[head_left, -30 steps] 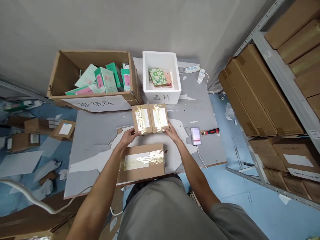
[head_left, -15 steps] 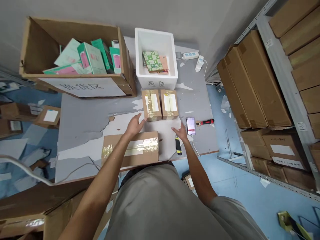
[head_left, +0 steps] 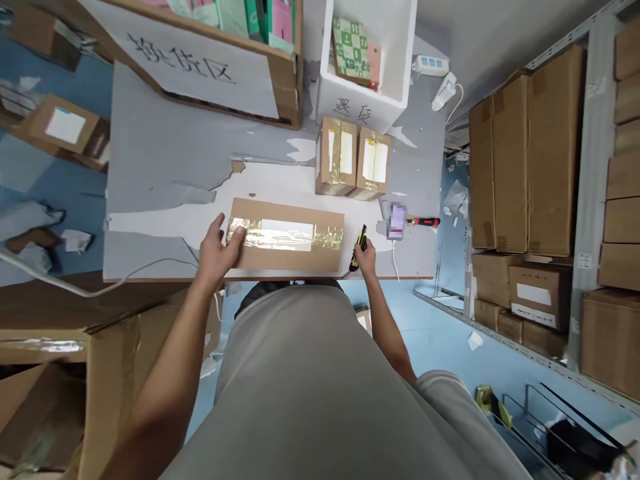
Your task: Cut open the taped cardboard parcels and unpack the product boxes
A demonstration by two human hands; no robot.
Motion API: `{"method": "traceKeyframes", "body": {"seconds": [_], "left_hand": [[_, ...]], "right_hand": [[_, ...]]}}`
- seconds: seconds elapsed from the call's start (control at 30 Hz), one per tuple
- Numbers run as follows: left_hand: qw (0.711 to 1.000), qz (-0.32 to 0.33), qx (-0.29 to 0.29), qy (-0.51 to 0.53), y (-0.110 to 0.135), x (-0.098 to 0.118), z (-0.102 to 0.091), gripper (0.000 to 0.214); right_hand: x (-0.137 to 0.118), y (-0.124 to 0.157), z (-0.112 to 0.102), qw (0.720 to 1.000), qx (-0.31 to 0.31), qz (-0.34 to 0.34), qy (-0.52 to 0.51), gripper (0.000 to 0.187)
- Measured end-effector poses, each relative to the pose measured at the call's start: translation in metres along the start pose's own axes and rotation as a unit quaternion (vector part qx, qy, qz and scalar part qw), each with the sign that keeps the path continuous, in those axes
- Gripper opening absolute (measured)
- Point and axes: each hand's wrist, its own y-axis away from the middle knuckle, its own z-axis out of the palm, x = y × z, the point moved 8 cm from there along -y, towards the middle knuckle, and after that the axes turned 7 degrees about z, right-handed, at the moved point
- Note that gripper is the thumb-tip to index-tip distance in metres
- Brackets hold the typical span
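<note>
A long cardboard box (head_left: 290, 260), sealed with shiny tape and bearing a white label, lies flat near the table's front edge. My left hand (head_left: 219, 253) grips its left end, thumb on the top face and fingers at the end. To the right of the box, my right hand (head_left: 367, 257) is closed around a black and yellow utility knife (head_left: 357, 253), which points away from me. Whether its blade is out, I cannot tell. Two small taped boxes stand side by side behind, the left box (head_left: 327, 157) touching or nearly touching the right box (head_left: 367, 163).
A phone (head_left: 397, 221) on a white cable and a red-black handled tool (head_left: 427, 222) lie at right. At the back stand a white foam box (head_left: 367, 107) and a large carton (head_left: 287, 100) of green-pink packages. Shelves (head_left: 593, 200) with cartons rise at right.
My right hand has picked up the utility knife from the table. My left hand has moved to the long box's left end, and the box has turned slightly. The view has tilted downward.
</note>
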Motion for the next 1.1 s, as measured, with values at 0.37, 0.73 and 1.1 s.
{"method": "traceKeyframes", "body": {"seconds": [0.37,0.73,1.1], "left_hand": [[0.984,0.085,-0.097,0.124,0.050,0.002,0.049,0.134],[0.956,0.126,-0.209,0.164,0.046,-0.002,0.039,0.099],[0.935,0.058,-0.224,0.270,0.045,-0.007,0.047,0.087]], "right_hand": [[-0.033,0.077,-0.029,0.990,0.104,-0.091,-0.041,0.037],[-0.132,0.149,-0.033,0.951,0.039,-0.241,0.187,0.056],[-0.230,0.211,0.076,0.721,-0.176,-0.320,0.589,0.057]]}}
